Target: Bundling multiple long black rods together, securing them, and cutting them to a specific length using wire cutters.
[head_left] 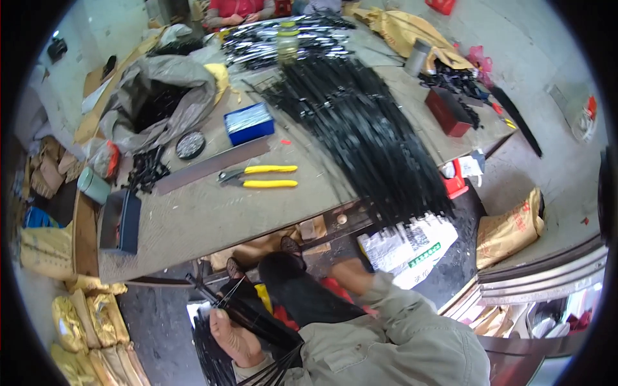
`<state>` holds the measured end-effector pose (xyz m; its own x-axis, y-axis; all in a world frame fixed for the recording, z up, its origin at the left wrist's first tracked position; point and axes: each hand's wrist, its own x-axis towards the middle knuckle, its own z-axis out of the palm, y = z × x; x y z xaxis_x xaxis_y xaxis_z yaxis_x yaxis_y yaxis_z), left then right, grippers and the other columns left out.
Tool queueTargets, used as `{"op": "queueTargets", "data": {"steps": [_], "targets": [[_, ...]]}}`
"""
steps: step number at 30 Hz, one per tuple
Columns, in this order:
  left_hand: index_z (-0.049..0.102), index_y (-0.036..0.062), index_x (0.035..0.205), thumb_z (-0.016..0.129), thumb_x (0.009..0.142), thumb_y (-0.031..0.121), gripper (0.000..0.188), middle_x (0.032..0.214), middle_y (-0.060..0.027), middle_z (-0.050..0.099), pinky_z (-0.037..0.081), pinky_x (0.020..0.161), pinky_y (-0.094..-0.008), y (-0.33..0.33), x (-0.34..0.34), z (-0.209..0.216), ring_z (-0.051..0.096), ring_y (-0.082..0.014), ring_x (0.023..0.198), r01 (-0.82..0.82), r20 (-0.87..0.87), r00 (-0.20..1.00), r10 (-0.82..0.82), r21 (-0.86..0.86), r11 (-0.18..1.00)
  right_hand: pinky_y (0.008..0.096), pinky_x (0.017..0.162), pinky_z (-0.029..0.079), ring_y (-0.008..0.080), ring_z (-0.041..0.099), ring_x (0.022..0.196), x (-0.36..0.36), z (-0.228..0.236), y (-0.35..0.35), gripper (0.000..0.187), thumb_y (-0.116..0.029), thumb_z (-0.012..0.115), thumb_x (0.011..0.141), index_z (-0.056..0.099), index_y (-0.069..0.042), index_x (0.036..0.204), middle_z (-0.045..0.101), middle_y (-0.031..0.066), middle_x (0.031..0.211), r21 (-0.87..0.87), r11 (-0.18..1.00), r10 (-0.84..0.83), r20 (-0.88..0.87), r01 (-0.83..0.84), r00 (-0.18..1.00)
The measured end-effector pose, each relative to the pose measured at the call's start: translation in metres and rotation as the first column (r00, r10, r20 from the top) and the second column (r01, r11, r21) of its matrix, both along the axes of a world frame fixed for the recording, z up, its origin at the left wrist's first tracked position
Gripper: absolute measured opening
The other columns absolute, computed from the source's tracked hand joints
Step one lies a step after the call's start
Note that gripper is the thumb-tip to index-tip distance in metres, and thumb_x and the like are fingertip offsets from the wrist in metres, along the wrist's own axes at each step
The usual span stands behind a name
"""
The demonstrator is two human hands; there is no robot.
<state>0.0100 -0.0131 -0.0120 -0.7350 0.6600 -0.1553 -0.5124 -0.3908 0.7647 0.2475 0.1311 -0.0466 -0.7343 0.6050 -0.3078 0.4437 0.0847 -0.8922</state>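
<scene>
At the lower edge of the head view, below the worktop [212,219], the person's left hand [233,338] was clenched around a bundle of thin black rods [254,315] — the rods ran up-left from the fist and fanned out beneath it near the grey sleeve [393,347]. The right hand [351,273] reached down past the knee toward the floor; its grip was hidden by the sleeve, so I could not tell whether it was clenched or released.

On the worktop lay a large heap of long black rods [367,135], spilling over the near edge. Just left of it sat yellow-handled pliers [257,177], beside a flat metal bar [212,166] and a blue box [249,123]. A red box [447,110] stood near the right end — a crumpled grey sack [161,90] at the far left.
</scene>
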Motion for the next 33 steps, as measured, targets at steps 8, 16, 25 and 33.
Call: {"op": "queueTargets", "data": {"steps": [8,16,25,33], "targets": [[0.056,-0.0015,0.104,0.054,0.087,0.005,0.018,0.094,-0.0052,0.061,0.045,0.083,-0.0269,0.006,-0.006,0.020,0.057,-0.0132,0.086,-0.032,0.083,0.996,0.029,0.036,0.999,0.0377,0.062,0.051,0.0301,0.061,0.075,-0.027,0.133,-0.012,0.031,-0.027,0.060,0.083,0.060,-0.005,0.105,0.062,0.0142,0.082,0.406,0.843,0.509,-0.815,-0.354,0.276],[0.057,-0.0023,0.105,0.056,0.085,0.004,0.021,0.098,-0.0052,0.062,0.045,0.080,-0.0252,0.007,-0.007,0.019,0.058,-0.0110,0.085,-0.004,0.060,0.998,-0.002,0.102,0.995,0.0335,0.066,0.049,0.0214,0.060,0.072,-0.056,0.057,-0.025,0.019,-0.009,0.067,0.076,0.057,-0.001,0.090,0.061,0.0086,0.082,0.408,0.896,0.109,0.182,-0.176,0.977],[0.053,-0.0065,0.115,0.056,0.085,0.005,0.032,0.102,-0.0057,0.061,0.043,0.083,-0.0242,0.002,0.003,0.034,0.056,-0.0111,0.089,0.037,0.085,0.996,-0.040,0.036,0.999,0.0235,0.075,0.042,0.0087,0.051,0.084,-0.152,0.062,-0.054,0.026,-0.002,0.069,0.074,0.052,-0.001,0.094,0.052,0.0019,0.091,-0.444,0.896,-0.280,-0.590,-0.015,0.758],[0.051,-0.0074,0.116,0.052,0.088,0.006,0.031,0.106,-0.0080,0.059,0.041,0.087,-0.0243,0.001,0.004,0.037,0.055,-0.0126,0.094,-0.012,0.031,0.999,0.011,0.040,0.999,0.0211,0.073,0.038,0.0063,0.045,0.081,-0.167,0.058,-0.069,0.019,-0.007,0.064,0.081,0.050,-0.001,0.092,0.048,0.0005,0.089,-0.498,0.866,-0.326,-0.608,-0.029,0.724]]}}
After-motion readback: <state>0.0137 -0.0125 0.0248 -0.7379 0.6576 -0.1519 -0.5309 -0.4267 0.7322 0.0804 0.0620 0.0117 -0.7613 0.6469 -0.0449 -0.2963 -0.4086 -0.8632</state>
